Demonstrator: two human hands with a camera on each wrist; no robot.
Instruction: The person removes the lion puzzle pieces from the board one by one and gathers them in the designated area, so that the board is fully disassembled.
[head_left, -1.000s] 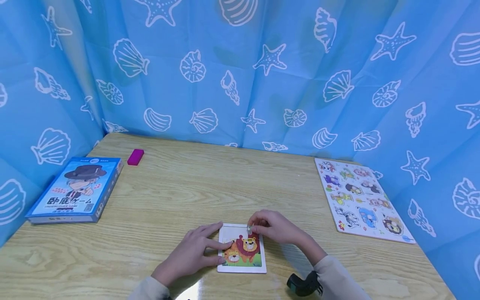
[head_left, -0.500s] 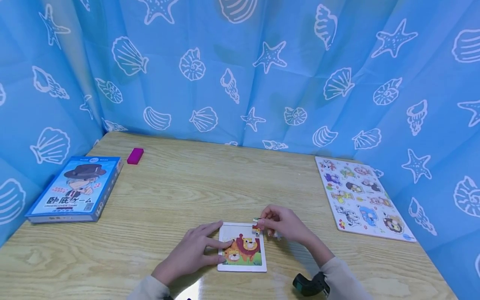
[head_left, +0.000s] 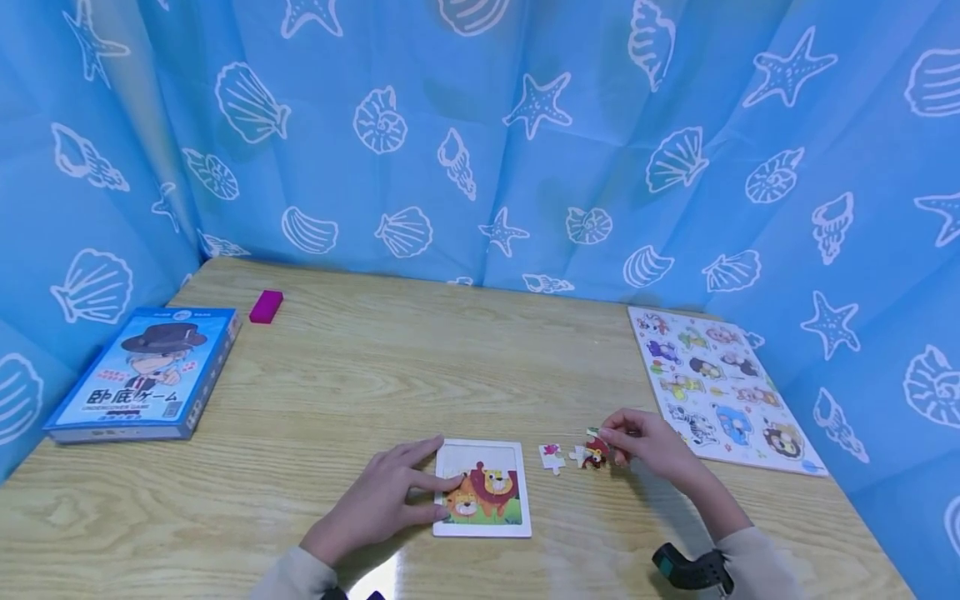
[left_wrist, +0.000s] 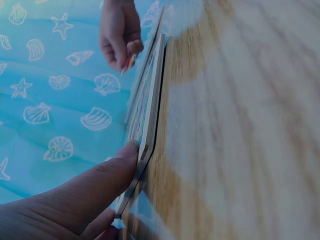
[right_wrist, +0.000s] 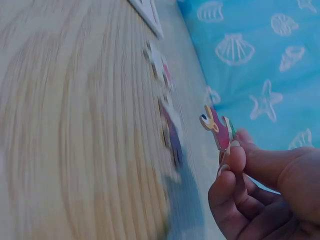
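Note:
A small white-framed jigsaw tray (head_left: 526, 500) lies flat, with a lion and cub picture in its lower part and bare white backing above. My left hand (head_left: 382, 504) rests on its left side, fingers spread; the left wrist view has the thumb (left_wrist: 112, 170) against the tray's edge. To the right, my right hand (head_left: 641, 446) pinches a jigsaw piece (right_wrist: 220, 131) with a dark red patch and an eye, held above the table. Just beyond the tray lies a loose white and pink piece (head_left: 552, 457). Another piece (head_left: 578, 456) is partly hidden by the held one.
An animal board (head_left: 720, 392) lies at the right, close behind my right hand. On the left are a blue game box (head_left: 150, 367) and a small magenta block (head_left: 266, 307). A blue shell-patterned curtain (head_left: 450, 125) borders the table's far side.
My right hand has lifted the piece from the tray's upper right and carried it right, past the tray, exposing loose pieces on the table. My left hand has stayed on the tray.

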